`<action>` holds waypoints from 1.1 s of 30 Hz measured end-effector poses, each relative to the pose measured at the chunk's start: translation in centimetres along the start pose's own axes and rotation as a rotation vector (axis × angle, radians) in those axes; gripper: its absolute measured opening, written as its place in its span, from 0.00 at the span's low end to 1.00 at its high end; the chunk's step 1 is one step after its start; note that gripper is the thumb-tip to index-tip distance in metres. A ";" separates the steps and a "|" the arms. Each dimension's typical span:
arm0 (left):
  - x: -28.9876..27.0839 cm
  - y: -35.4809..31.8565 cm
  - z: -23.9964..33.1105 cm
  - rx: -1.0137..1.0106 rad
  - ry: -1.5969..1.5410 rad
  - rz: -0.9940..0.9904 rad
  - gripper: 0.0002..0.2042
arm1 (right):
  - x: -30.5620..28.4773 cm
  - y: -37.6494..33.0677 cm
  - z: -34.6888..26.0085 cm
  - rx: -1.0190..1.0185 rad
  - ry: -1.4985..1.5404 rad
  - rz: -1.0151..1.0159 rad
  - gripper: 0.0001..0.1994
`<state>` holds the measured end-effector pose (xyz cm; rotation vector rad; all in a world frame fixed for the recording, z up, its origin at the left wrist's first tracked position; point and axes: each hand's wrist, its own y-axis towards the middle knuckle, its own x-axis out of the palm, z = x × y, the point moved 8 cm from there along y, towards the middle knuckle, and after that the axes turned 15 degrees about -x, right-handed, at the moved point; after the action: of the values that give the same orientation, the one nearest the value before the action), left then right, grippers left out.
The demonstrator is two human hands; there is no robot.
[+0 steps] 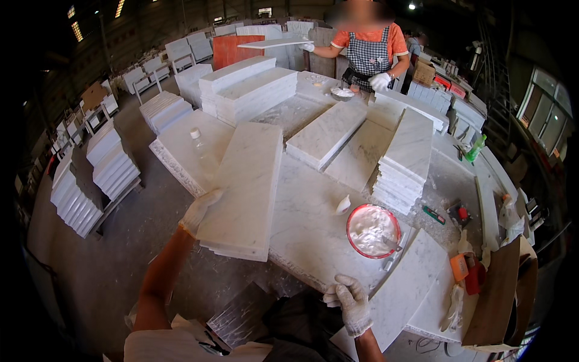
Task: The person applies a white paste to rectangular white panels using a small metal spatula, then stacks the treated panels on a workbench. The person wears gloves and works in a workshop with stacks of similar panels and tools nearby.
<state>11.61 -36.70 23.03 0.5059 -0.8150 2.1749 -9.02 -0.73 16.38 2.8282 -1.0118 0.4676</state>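
Observation:
My left hand (202, 211), in a white glove, grips the left edge of a long white marble slab (244, 187). The slab lies on at least one more slab at the table's near left edge. My right hand (351, 301), also gloved, is above the near table edge with its fingers loosely bent and apart, and nothing shows in it. Beside it lies another pale marble slab (407, 283). Just beyond stands a red-rimmed bowl (369, 226) of white paste with a scraper in it.
Marble slabs stand stacked at the right (407, 151), centre (329, 133) and back left (250, 87). A clear bottle (198, 142) stands left. A cardboard box (500, 295) and an orange container (459, 267) are at right. Across the table a co-worker (368, 54) holds a thin slab.

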 end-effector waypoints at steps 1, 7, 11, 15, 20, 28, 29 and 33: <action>0.0 -0.1 0.1 0.007 0.009 0.009 0.23 | -0.1 0.0 0.0 -0.001 0.004 0.003 0.17; -0.3 -0.1 0.2 0.004 0.015 0.004 0.24 | -0.4 -0.1 -0.2 -0.014 0.017 0.036 0.13; 0.6 -0.4 0.1 0.016 0.035 -0.016 0.24 | -0.8 -0.2 0.5 -0.016 0.045 0.033 0.14; 0.4 -0.4 0.1 0.017 0.068 -0.003 0.24 | -1.1 -0.2 1.1 0.005 0.051 0.032 0.16; 0.0 -0.5 0.0 0.000 0.086 0.052 0.24 | -1.3 -0.1 0.9 0.028 -0.023 0.038 0.15; -1.3 0.4 0.2 0.015 0.212 0.236 0.23 | -3.8 0.0 2.4 0.042 -0.145 0.046 0.16; -1.3 0.5 0.2 0.014 0.246 0.262 0.22 | -4.1 -0.2 2.6 0.043 -0.148 0.039 0.16; -0.3 0.1 0.6 0.022 0.348 0.330 0.21 | -4.9 -0.7 2.6 0.053 -0.155 0.048 0.15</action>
<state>11.79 -37.28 23.24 -0.0056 -0.7190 2.4794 -11.53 2.29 12.36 2.9313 -1.1130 0.2871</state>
